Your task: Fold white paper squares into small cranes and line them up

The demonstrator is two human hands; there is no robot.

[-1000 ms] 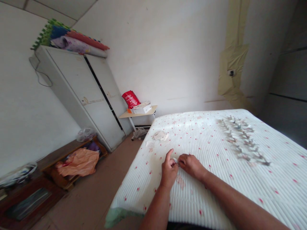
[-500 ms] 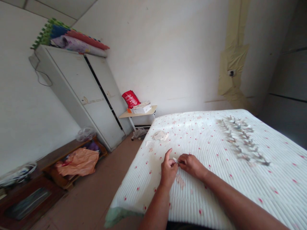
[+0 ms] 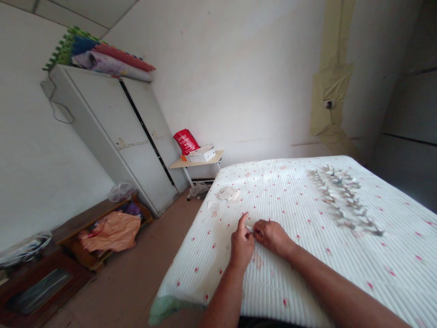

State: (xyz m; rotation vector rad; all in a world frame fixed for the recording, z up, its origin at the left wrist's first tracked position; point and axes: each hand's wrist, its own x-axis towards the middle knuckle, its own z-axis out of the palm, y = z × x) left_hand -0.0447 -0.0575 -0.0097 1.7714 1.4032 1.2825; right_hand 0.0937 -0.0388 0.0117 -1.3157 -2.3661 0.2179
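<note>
Over the near part of a striped bedspread with red dots (image 3: pixel 285 273), my two hands meet around a small pale piece (image 3: pixel 250 229), perhaps folded paper. My left hand (image 3: pixel 241 243) pinches its left side, with the index finger raised. Closed fingers of my right hand (image 3: pixel 271 235) grip the other side and hide part of it. Several small folded-looking pieces (image 3: pixel 344 196) stand in rows on the right of the bed. A pale, flat pile (image 3: pixel 228 193) lies beyond my left hand, beside a thin clear sheet (image 3: pixel 213 205).
Behind the bed's left corner, a small table (image 3: pixel 216 157) bears a white box (image 3: pixel 203 155) and a red bag (image 3: pixel 186 141). A grey cabinet (image 3: pixel 112 123) stands at the left. Lower left, an orange bag (image 3: pixel 114 230) rests on a wooden shelf unit (image 3: pixel 82 223).
My left hand has shifted slightly right and turned a little, its raised finger now leaning more to the right. My right hand is almost where it was.
</note>
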